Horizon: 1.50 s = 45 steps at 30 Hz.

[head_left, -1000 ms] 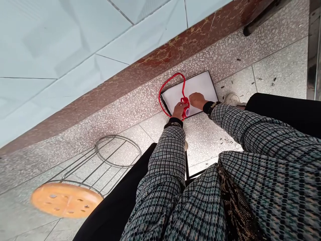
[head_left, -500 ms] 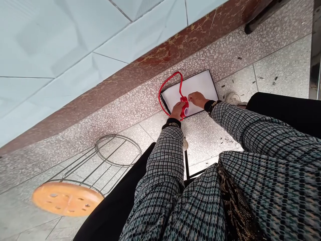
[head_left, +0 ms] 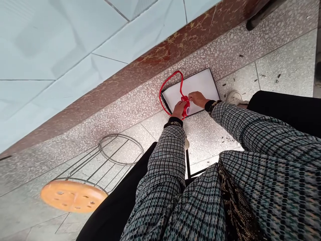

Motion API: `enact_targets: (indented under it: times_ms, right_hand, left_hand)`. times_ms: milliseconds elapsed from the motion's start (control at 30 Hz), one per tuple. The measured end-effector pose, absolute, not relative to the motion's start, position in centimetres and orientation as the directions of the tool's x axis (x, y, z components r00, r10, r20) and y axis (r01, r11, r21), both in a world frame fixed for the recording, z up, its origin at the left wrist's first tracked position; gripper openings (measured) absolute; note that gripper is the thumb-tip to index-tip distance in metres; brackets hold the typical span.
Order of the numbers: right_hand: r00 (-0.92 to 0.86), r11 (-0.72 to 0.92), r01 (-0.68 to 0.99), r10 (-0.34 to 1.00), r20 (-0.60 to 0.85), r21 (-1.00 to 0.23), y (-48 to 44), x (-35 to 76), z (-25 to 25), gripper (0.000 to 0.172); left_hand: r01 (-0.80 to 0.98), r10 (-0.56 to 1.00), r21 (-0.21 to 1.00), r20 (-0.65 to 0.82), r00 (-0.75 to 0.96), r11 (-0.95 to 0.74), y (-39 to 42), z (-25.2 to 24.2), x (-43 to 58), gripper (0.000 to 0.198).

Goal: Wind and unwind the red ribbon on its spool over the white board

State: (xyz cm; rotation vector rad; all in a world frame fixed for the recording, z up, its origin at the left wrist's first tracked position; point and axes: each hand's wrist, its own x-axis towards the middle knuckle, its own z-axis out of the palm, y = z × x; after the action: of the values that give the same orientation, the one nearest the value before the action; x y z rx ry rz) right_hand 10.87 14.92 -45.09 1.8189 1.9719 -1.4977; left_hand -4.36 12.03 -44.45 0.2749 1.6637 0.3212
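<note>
Right of frame centre, the red ribbon roll (head_left: 187, 109) sits in the left hand's (head_left: 178, 109) curled fingers. The right hand (head_left: 198, 99) pinches its strand (head_left: 185, 98) above the white board (head_left: 199, 85) on the floor (head_left: 213, 140). A slack pinch could let the ribbon loop (head_left: 167, 80) slide off the board's corner.

Left hand (head_left: 179, 109), right hand (head_left: 198, 99) on red ribbon (head_left: 186, 110)

Plain tiled indoor room.
Speckled terrazzo floor (head_left: 213, 140) meets a reddish marbled skirting (head_left: 155, 60) under pale blue wall tiles (head_left: 62, 50); a wire-framed stool (head_left: 72, 197) with an orange seat stands nearby.
</note>
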Motion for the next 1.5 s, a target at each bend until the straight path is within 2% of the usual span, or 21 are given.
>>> enact_targets:
  times_ms: [200, 367, 633, 967, 1200, 1500]
  right_hand:
    - [-0.271, -0.224, 0.753, 0.751, -0.602, -0.619, 15.0, 11.3, -45.4, 0.018]
    - [-0.289, -0.313, 0.680, 0.718, -0.634, -0.664, 15.2, 12.6, -45.4, 0.025]
    - [-0.325, -0.169, 0.748, 0.750, -0.576, -0.642, 15.5, 12.3, -46.3, 0.022]
    - [-0.287, -0.152, 0.810, 0.740, -0.608, -0.567, 14.9, 11.3, -46.2, 0.026]
    - [-0.243, -0.132, 0.885, 0.688, -0.684, -0.447, 15.5, 10.1, -43.9, 0.030]
    - [-0.161, -0.202, 0.903, 0.661, -0.733, -0.380, 15.9, 11.0, -42.6, 0.030]
  left_hand:
    - [-0.021, 0.365, 0.369, -0.925, -0.104, 0.929, 12.1, -44.6, -4.2, 0.014]
    - [-0.026, 0.369, 0.373, -0.925, -0.090, 0.928, 11.9, -45.3, -4.2, 0.019]
    - [-0.027, 0.373, 0.377, -0.923, -0.093, 0.926, 11.9, -45.7, -4.6, 0.016]
    - [-0.027, 0.387, 0.391, -0.918, -0.083, 0.920, 11.7, -45.7, -4.5, 0.016]
    - [-0.017, 0.389, 0.392, -0.917, -0.089, 0.920, 11.6, -45.2, -4.5, 0.021]
    - [-0.018, 0.367, 0.370, -0.925, -0.100, 0.929, 11.1, -43.5, -2.8, 0.010]
